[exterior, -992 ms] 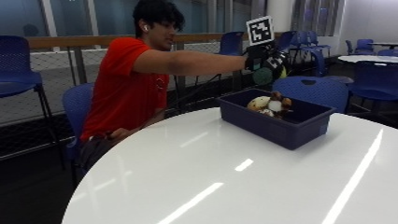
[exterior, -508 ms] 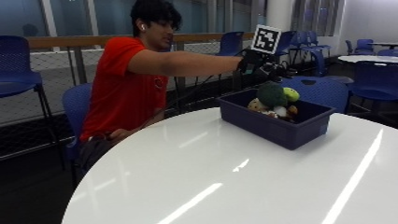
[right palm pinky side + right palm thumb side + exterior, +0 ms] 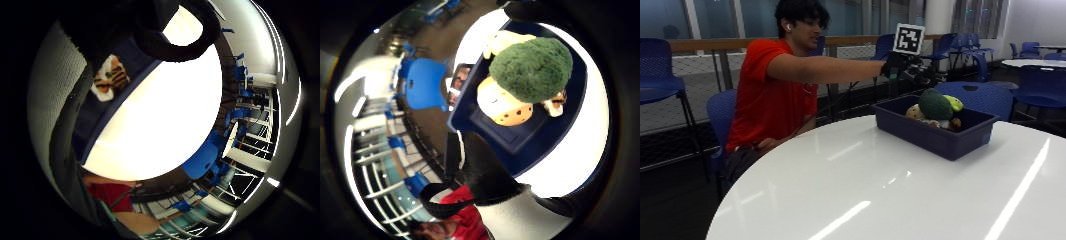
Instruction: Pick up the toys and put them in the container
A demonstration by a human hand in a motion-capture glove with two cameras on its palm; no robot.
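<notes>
A dark blue container (image 3: 933, 137) stands on the white round table (image 3: 873, 190), at its far side. A green plush toy (image 3: 935, 103) lies on top of the other toys in it, among them a yellow spotted one (image 3: 502, 102) and a striped tiger (image 3: 110, 77). My gloved right hand (image 3: 907, 67) hovers above the container's back left corner with relaxed fingers and holds nothing. The thumb side palm view looks straight down on the green plush toy (image 3: 532, 67) inside the container (image 3: 495, 135).
Blue chairs (image 3: 979, 95) stand right behind the container and further back. Another white table (image 3: 1033, 62) is at the back right. The near part of the table (image 3: 165, 115) is bare and glossy. A railing runs behind the person.
One second ago my hand held the green plush toy above the container. It has let go; the toy now lies in the container and the hand stays above, empty.
</notes>
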